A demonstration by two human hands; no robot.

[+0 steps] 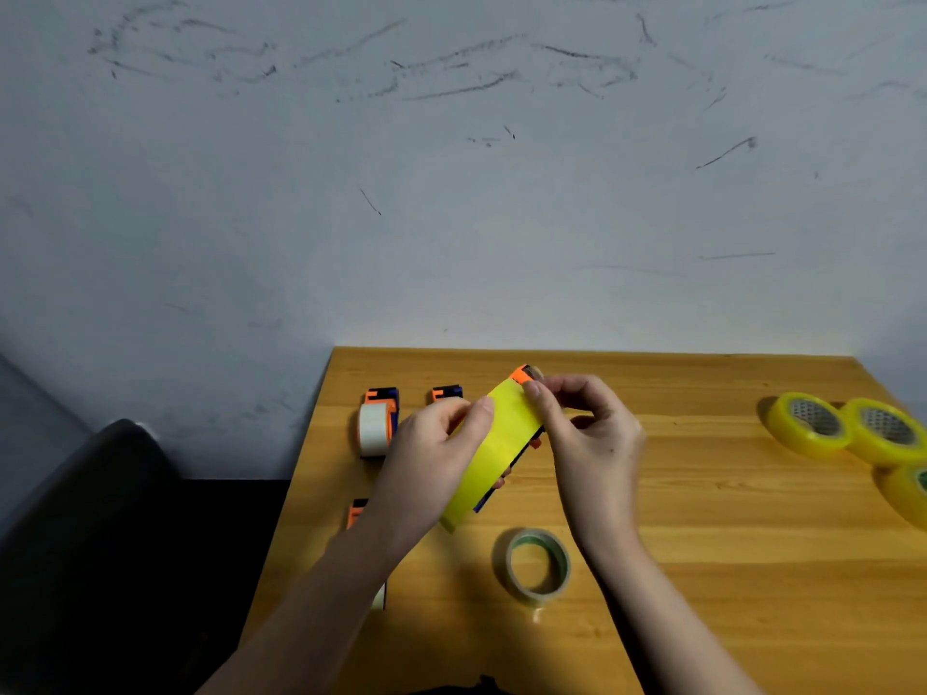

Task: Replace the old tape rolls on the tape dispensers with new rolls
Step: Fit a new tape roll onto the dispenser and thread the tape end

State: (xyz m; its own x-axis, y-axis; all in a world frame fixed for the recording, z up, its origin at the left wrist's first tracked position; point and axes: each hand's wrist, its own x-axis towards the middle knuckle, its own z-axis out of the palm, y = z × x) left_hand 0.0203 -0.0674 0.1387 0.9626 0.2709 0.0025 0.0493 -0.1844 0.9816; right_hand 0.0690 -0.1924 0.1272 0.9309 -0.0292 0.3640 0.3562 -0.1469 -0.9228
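Observation:
Both hands hold one orange and blue tape dispenser [521,376] with a full yellow tape roll [496,453] on it, lifted above the wooden table [727,544]. My left hand [431,453] grips the roll's left side. With thumb and fingers, my right hand [587,433] pinches the tape near the dispenser's orange top end. A nearly used-up roll [537,564] with a green-lined core lies flat on the table just below my hands. Three new yellow rolls [812,424] [885,431] [910,489] lie at the right edge.
A dispenser with a white roll [376,426] stands at the table's back left, another dispenser [447,393] beside it, partly hidden. A third dispenser [357,511] peeks out under my left forearm. A dark chair [85,534] is left of the table; a scuffed wall is behind.

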